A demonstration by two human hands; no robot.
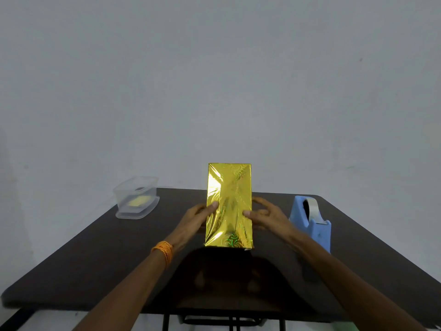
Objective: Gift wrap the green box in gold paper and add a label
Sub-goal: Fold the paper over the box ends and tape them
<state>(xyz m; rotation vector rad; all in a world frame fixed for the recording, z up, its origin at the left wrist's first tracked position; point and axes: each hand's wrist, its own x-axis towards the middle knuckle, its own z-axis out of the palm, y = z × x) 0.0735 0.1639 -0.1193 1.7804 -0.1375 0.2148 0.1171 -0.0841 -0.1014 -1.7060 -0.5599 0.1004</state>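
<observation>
A pale grey wall [214, 68] is seen behind the gold-wrapped box [229, 204] and fills the upper part of the view. A dark worktop [95, 259] with rounded corners is spread beneath and around the box, and a black metal frame [229, 321] is glimpsed under its near edge, below the box.

The box is held on end at the middle of the worktop, its long side upright and its broad face turned to the camera. That face is covered entirely by shiny, creased gold paper with a swirl pattern. Whether its lower end is set down on the worktop cannot be told; a dark shadow is cast just below it.

The box is gripped from both sides. The left hand [193, 218] is closed round the left edge, with the thumb [212, 206] laid on the front face and the fingers carried behind. The right hand [267, 216] is closed round the right edge, its thumb [248, 213] pressed on the front face and its fingers spread toward the back.

A blue tape dispenser [312, 223] loaded with a roll is stood to the right of the box, just beyond the right hand. A clear plastic container [136, 199] with something yellow inside is placed well to the left of the box. An orange thread band [163, 249] is worn on the left wrist, below and left of the box.
</observation>
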